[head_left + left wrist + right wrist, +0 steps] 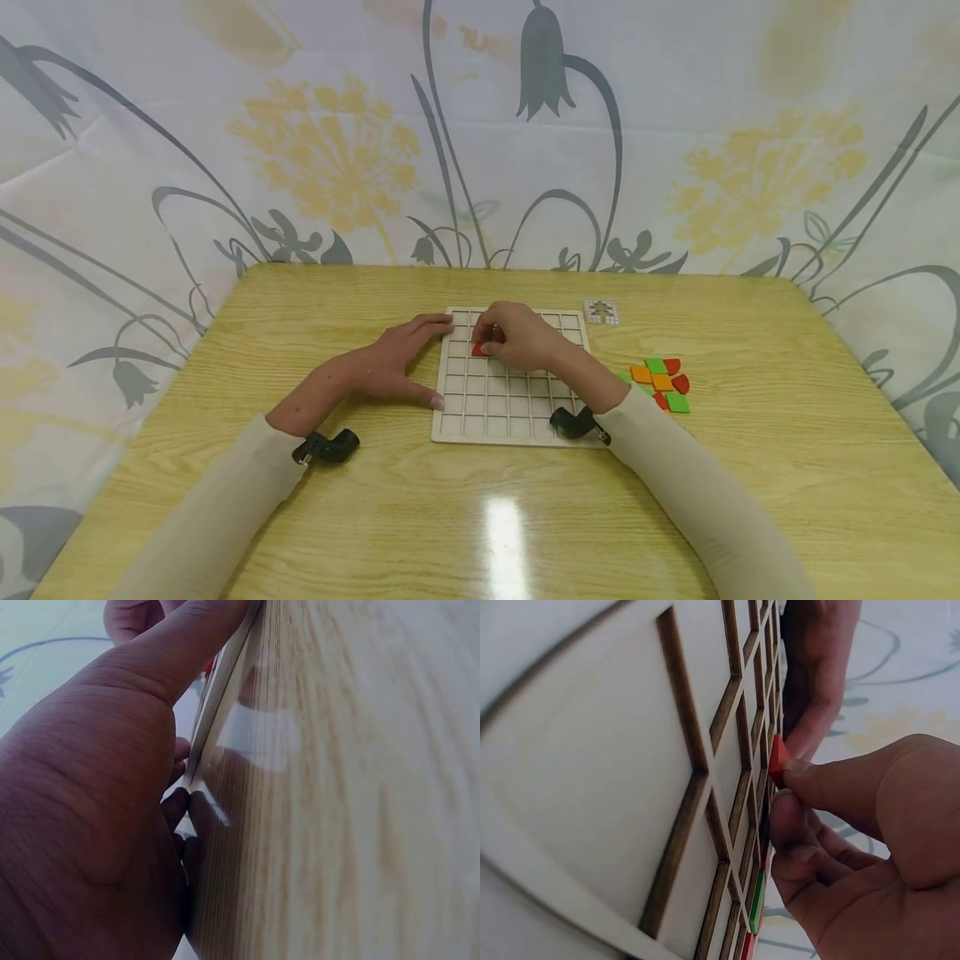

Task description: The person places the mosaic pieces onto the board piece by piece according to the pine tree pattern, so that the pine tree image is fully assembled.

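A pale wooden grid board (476, 425) lies on the table. My left hand (390, 362) rests at its left side, fingers spread, with thumb and fingertips on the edge. In the left wrist view, the left thumb (191, 645) reaches along the board's side. Over the board's upper left cells, my right hand (517, 335) pinches a small red tile (477, 350) between thumb and fingers. The right wrist view shows this red tile (778, 761) tilted up at the grid. Beyond the right fingers, a green tile (757, 900) sits in the board, with red beside it.
Right of the board lies a group of loose red, green and orange tiles (662, 382), partly hidden by the right sleeve. A small patterned card (602, 312) lies near the board's upper right corner. A floral curtain (480, 167) hangs behind the table (390, 517).
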Available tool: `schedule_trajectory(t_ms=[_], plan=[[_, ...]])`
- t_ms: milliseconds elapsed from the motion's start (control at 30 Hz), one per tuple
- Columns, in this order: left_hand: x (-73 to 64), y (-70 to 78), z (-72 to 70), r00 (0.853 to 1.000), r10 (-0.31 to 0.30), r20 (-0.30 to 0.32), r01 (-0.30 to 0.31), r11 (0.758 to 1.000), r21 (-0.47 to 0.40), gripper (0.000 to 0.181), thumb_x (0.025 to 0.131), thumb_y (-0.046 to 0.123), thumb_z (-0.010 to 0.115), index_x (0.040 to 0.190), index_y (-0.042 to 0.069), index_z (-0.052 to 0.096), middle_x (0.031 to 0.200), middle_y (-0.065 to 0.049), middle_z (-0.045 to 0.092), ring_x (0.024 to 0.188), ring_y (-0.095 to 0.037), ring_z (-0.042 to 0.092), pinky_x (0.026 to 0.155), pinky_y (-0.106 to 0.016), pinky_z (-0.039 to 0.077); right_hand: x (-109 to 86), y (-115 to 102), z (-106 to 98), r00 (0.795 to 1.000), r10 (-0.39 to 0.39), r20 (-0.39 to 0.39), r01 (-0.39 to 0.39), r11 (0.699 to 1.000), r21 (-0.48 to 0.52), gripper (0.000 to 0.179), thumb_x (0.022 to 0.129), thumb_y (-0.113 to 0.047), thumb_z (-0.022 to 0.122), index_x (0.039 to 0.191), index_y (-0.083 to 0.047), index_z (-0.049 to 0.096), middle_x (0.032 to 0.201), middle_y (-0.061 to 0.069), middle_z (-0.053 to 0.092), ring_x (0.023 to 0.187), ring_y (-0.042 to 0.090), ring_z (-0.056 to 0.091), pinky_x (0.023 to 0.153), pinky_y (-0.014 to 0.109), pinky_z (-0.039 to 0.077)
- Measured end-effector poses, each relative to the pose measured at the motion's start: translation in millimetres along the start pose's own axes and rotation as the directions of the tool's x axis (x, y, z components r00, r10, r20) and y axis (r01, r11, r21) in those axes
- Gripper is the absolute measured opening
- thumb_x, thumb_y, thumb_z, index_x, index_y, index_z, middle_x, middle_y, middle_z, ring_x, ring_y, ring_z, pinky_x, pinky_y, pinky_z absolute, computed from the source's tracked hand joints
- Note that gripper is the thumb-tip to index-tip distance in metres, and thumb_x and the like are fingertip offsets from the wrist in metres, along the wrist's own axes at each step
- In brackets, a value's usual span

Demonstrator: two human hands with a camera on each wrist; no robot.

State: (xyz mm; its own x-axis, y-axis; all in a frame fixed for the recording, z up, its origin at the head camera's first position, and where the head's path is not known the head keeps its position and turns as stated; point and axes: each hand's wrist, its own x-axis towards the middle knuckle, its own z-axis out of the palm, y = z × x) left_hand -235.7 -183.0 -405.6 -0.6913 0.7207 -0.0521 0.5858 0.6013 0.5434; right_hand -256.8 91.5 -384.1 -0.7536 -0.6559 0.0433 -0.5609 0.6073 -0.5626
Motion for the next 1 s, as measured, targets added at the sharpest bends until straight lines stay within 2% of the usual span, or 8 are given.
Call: schedule_trajectory(t_ms=[267,800,1000], plan=[[0.2,-1.4,0.0,1.000,-0.004,0.001,0.004,1.000,-0.006,0.110,0.087,0.049,0.087,0.169,0.008,0.025,0.176,-0.009,0.014,0.161,-0.036,0.018,0.123,-0.067,0.020,1.1,0.4,1.5,0.999,-0.036,-0.010,0.036,0.999,-0.007,0.011,0.099,-0.002,0.071,0.104,-0.009,0.079,0.104,0.006,0.067,0.086,0.019,0.059,0.081,0.036,0.052],[-0.8,-0.4,0.3,1.000,-0.008,0.007,0.008,1.000,-0.014,0.110,0.087,0.049,0.087,0.169,0.010,0.024,0.176,-0.007,0.014,0.162,-0.035,0.017,0.123,-0.067,0.018,0.6,-1.1,2.4,1.000,0.008,-0.002,-0.008,1.000,0.019,0.007,0.097,-0.005,0.075,0.100,-0.011,0.077,0.096,0.001,0.070,0.083,0.016,0.063,0.078,0.034,0.053],[-0.8,0.4,0.2,1.000,-0.013,0.011,0.013,1.000,-0.013,0.110,0.088,0.048,0.087,0.169,0.010,0.024,0.176,-0.008,0.014,0.162,-0.035,0.017,0.124,-0.067,0.018,0.1,-1.8,2.7,1.000,-0.019,-0.018,0.019,1.000,-0.003,0.007,0.097,-0.003,0.076,0.099,-0.009,0.077,0.097,0.003,0.068,0.084,0.017,0.062,0.077,0.034,0.053]])
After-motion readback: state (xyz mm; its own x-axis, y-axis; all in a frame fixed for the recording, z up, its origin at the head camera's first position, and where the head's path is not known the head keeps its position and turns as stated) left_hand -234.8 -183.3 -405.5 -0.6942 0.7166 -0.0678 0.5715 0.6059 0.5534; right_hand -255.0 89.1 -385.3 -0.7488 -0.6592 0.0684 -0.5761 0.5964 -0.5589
